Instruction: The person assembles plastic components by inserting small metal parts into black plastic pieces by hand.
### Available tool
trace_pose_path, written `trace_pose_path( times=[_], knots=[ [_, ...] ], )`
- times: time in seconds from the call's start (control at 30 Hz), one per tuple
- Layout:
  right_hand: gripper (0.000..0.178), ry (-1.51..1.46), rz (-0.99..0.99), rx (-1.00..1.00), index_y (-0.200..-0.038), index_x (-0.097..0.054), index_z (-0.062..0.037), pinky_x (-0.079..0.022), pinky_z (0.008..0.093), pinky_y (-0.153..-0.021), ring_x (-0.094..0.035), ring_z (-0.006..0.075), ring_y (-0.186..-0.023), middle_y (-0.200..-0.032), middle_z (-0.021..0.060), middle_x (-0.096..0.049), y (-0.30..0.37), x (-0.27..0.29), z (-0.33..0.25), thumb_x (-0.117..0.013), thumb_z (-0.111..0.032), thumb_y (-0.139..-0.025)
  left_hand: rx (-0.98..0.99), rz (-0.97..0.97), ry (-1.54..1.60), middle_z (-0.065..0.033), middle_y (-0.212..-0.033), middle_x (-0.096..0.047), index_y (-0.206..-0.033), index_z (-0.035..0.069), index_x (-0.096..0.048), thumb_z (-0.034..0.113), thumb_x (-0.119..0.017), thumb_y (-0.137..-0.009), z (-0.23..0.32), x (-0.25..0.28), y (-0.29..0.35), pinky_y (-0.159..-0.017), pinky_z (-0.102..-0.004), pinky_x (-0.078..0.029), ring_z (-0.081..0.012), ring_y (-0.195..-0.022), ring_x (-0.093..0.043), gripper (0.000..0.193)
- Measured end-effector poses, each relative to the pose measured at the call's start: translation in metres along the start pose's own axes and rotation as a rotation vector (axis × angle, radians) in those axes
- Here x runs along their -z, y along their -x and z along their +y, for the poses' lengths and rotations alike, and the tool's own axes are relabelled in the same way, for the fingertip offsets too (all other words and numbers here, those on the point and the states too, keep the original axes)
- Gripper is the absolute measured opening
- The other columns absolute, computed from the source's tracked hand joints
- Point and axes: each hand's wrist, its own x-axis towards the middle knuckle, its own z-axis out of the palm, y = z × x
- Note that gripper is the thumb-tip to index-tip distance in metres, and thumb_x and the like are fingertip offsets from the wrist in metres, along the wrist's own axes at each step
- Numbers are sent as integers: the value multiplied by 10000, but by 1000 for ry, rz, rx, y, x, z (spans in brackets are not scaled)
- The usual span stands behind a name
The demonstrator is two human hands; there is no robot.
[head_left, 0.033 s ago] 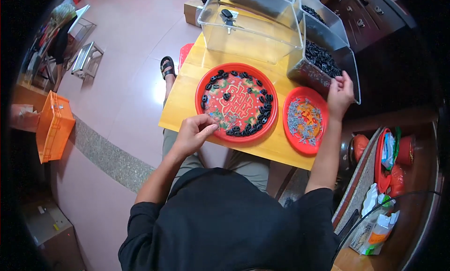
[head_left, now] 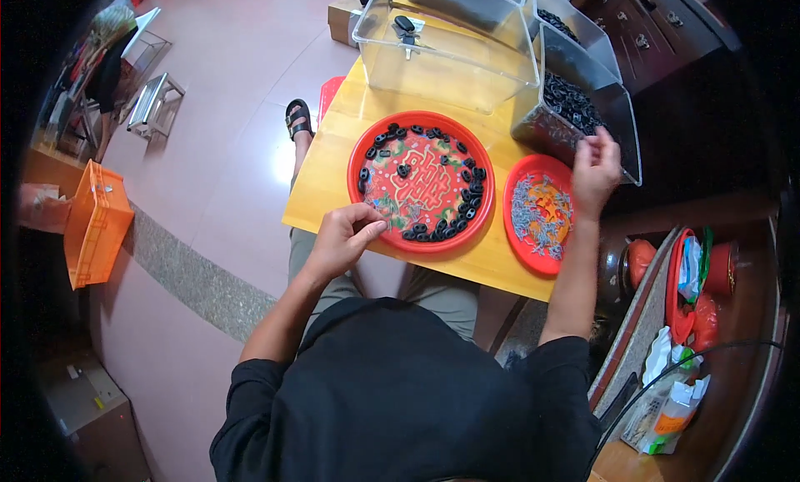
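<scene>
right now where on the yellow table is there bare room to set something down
Bare wood: the table's left strip beside the large red tray, and the near edge below it. Crowded: right side, where the small red tray meets the clear bins.

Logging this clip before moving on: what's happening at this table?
A person sits at a yellow wooden table. The left hand pinches at the near rim of a large round red plastic tray ringed with small black parts. The right hand hovers between a smaller red tray of tiny grey pieces and a clear plastic bin of black parts.
</scene>
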Motion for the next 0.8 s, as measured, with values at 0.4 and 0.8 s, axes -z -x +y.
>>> trace_pose_path(
  times=[0.4, 0.8],
  knots=[
    [73, 271, -915, 352, -771, -594, -43, -502, 398, -612, -606, 311, -723, -757, 151, -575, 91, -47, -77, -580, -106, -736, 11, -2, -13, -26, -681, -604, -807, -25, -614, 89, -622, -812, -9, -1, 10, -571, -226, -441, -60, -631, -526, 114],
    [53, -203, -835, 365, -745, -545, -37, -488, 406, -606, -594, 318, -723, -758, 144, -554, 116, -73, -118, -528, -86, -754, 11, -43, -89, -44, -603, -566, -792, -26, -610, 143, -633, -808, -14, -4, 13, -521, -249, -428, -68, -563, -508, 171]
  ],
)
